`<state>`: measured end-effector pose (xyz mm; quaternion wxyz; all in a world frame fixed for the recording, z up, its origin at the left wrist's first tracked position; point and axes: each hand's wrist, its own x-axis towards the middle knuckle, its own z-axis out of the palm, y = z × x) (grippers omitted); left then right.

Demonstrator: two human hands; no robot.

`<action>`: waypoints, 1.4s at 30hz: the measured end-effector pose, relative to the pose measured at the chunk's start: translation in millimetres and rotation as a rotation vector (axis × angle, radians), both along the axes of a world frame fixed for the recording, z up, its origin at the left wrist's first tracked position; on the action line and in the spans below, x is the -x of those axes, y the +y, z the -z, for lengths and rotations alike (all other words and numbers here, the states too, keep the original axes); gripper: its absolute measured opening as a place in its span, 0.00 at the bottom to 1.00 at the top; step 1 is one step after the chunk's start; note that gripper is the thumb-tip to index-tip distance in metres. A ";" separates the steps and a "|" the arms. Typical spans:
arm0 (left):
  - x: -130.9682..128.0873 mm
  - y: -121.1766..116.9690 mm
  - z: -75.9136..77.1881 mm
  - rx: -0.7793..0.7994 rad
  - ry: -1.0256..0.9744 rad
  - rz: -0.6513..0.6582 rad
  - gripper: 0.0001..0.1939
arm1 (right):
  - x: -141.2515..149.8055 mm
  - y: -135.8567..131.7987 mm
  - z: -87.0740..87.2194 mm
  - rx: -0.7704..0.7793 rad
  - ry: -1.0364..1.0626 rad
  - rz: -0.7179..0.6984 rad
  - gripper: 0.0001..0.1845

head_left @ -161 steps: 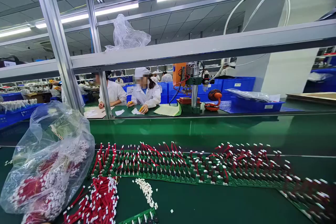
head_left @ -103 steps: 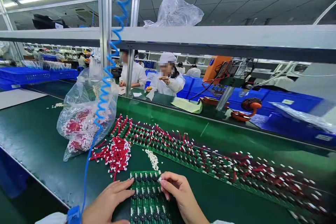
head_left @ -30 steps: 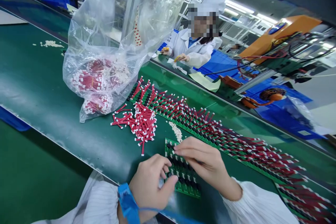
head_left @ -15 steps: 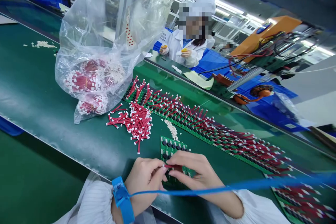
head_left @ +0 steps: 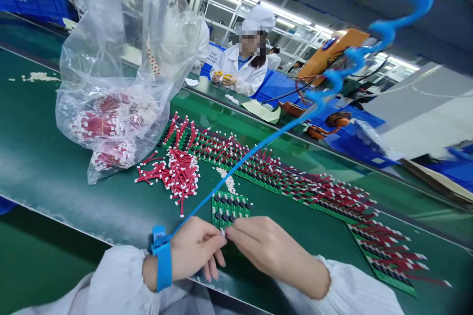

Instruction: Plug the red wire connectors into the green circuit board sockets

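So far, the long strip of green circuit boards (head_left: 273,177) bristles with red wires (head_left: 218,146), while the short green board (head_left: 227,209) in front of the person looks bare, its edge beneath the left hand (head_left: 195,246) and right hand (head_left: 269,256), both pinched closed on something too small to make out.

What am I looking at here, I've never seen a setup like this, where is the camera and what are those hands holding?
This view comes from a camera worn on a person's head, looking forward and down. The bare left hand wears a blue wrist strap with a blue coiled cord; beside it is the right hand. Their fingertips meet above a green circuit board, pinching a tiny white piece. On the dark green workbench lie a long row of green boards fitted with red wires, a loose pile of red wires with white ends, and a clear plastic bag of similar wires.
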<state>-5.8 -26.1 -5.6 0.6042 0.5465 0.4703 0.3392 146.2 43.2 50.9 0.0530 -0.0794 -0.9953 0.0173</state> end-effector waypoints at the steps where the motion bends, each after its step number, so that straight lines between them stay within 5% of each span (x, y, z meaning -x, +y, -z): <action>1: 4.5 4.2 -6.0 -0.046 0.053 0.019 0.15 | -6.1 6.7 -1.7 -0.002 0.011 0.033 0.16; 7: 17.9 34.8 -29.4 -0.497 0.435 0.029 0.12 | -43.6 45.4 -5.2 0.171 0.150 0.436 0.09; 15: -8.6 32.5 -1.3 -1.089 0.629 0.394 0.39 | 0.0 44.7 14.0 0.176 0.008 0.289 0.11; 21: -9.7 33.0 18.9 -1.100 0.505 0.394 0.36 | 27.7 56.6 22.8 0.178 -0.081 0.235 0.09; 32: -16.4 34.7 32.1 -1.063 0.344 0.274 0.36 | 28.5 65.7 30.5 0.259 -0.086 0.239 0.14; 42: -13.8 42.4 27.8 -1.175 0.635 0.359 0.25 | 36.6 71.6 24.2 0.268 -0.162 0.201 0.15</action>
